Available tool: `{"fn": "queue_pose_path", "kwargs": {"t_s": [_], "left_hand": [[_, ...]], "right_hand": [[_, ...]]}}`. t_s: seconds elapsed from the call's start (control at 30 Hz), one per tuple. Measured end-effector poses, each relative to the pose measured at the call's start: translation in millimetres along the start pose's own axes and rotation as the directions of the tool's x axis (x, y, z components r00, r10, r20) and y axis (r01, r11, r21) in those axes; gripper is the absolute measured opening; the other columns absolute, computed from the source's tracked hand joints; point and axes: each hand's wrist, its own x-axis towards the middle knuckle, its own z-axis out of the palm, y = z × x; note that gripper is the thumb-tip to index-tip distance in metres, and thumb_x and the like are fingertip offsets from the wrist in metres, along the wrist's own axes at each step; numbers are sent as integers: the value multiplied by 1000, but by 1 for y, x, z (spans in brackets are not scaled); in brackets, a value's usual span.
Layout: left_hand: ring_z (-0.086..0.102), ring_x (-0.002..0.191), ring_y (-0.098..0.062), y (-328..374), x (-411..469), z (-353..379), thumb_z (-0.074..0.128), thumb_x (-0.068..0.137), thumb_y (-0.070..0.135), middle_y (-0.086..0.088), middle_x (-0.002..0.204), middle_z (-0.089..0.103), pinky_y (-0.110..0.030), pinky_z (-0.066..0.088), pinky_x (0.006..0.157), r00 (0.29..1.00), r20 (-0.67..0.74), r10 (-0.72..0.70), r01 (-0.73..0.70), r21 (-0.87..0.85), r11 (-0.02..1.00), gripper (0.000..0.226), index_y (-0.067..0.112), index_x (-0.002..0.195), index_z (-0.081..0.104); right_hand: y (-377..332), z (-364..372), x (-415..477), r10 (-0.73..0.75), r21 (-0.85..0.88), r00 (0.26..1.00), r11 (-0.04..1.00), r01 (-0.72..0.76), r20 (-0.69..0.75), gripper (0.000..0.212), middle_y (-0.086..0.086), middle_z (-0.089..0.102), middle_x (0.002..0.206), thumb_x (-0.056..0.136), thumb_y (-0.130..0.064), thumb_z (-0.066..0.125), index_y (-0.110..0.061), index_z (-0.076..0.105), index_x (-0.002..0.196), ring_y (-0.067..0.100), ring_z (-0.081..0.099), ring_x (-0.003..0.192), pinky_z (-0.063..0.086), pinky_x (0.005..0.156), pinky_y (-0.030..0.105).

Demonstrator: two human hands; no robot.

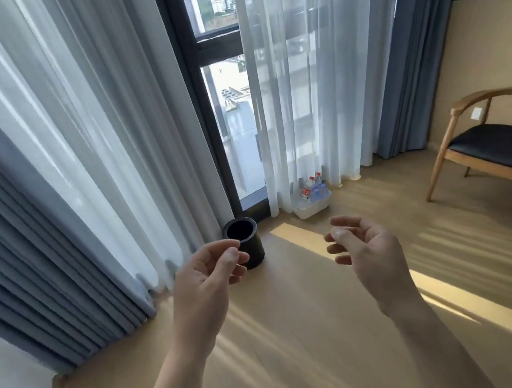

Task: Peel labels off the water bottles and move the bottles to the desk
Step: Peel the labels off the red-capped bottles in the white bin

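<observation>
Two hands, left hand (208, 272) and right hand (364, 249), hang empty with fingers loosely curled; bottles' (313, 187) red labels unreadable.

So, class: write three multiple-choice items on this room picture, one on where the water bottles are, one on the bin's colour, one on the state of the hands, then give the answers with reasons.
1. Where are the water bottles?
A. on the chair seat
B. in a white tray on the floor by the sheer curtain
C. inside the bin

2. What colour is the bin?
A. black
B. white
C. red

3. What are the left hand and right hand holding?
A. a bottle each
B. one peeled label
C. nothing

Answers:
1 B, the red caps stand up from the white tray at the curtain's foot.
2 A, it is dark all round.
3 C, both palms are open and empty.
</observation>
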Motion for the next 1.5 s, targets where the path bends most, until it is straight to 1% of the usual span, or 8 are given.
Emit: {"fn": "queue_pose_path", "kwargs": {"t_s": [0.13, 0.27, 0.43, 0.6, 0.73, 0.97, 1.27, 1.5], "left_hand": [[64, 61, -5, -5, 58, 50, 57, 89, 4, -5, 72, 72, -13, 52, 59, 996, 83, 24, -22, -17, 1000, 16, 12, 86, 70], [63, 61, -4, -23, 117, 97, 56, 89, 6, -1, 71, 72, -14, 52, 60, 978, 206, 38, -38, -5, 999, 15, 12, 88, 70], [62, 60, -2, -42, 204, 141, 55, 90, 3, -7, 76, 71, -12, 51, 59, 944, 323, 72, -71, -15, 997, 14, 5, 93, 68], [63, 62, -6, -53, 317, 172, 56, 90, 5, 1, 69, 73, -15, 52, 62, 927, 373, 45, -47, -4, 999, 15, 13, 89, 70], [65, 66, -7, -54, 391, 197, 57, 90, 10, 0, 77, 74, -20, 53, 69, 901, 432, 41, -35, -23, 999, 17, 20, 87, 69], [62, 61, -6, -67, 473, 230, 57, 89, 9, 1, 72, 73, -17, 50, 65, 870, 493, 7, -18, 18, 1000, 16, 19, 86, 70], [65, 62, -3, -59, 564, 251, 57, 89, 9, 5, 75, 74, -20, 55, 67, 906, 415, 88, -153, 125, 980, 17, 22, 87, 69], [68, 68, -9, -45, 629, 303, 58, 89, 11, 7, 79, 74, -31, 55, 73, 958, 247, 145, -182, 137, 974, 15, 21, 90, 69]], "right_hand": [[11, -13, 47, 8, -88, 1000, 996, -10, -22, 17, 4, 70, 83, 89, -11, 57, -28, 62, 88, 19, 64, 76, 54, 72, 34], [23, -17, 100, 40, -99, 995, 994, -49, -91, 18, 3, 69, 82, 88, -12, 57, -29, 62, 85, 17, 64, 74, 53, 71, 32], [34, -5, 182, 40, -159, 983, 985, -69, -179, 17, 3, 70, 82, 87, -12, 58, -29, 61, 83, 14, 64, 70, 52, 68, 29], [27, 17, 274, 48, -169, 965, 981, -94, -258, 16, 4, 69, 85, 86, -14, 57, -30, 61, 83, 14, 63, 70, 49, 55, 19], [21, 31, 338, 34, -170, 938, 981, -99, -346, 15, 1, 70, 85, 85, -16, 57, -31, 61, 84, 11, 64, 70, 54, 71, 30], [40, 51, 418, 110, -176, 925, 967, -184, -363, 12, 6, 71, 87, 86, -17, 57, -28, 62, 87, 16, 66, 76, 55, 76, 37], [41, 59, 550, 120, -142, 964, 977, -156, -237, 8, 3, 69, 89, 89, -19, 56, -25, 61, 91, 15, 66, 78, 54, 71, 29], [37, 20, 673, 134, -100, 973, 983, -155, -190, 15, 4, 69, 90, 91, -15, 56, -13, 64, 103, 16, 65, 76, 52, 64, 25]]}}
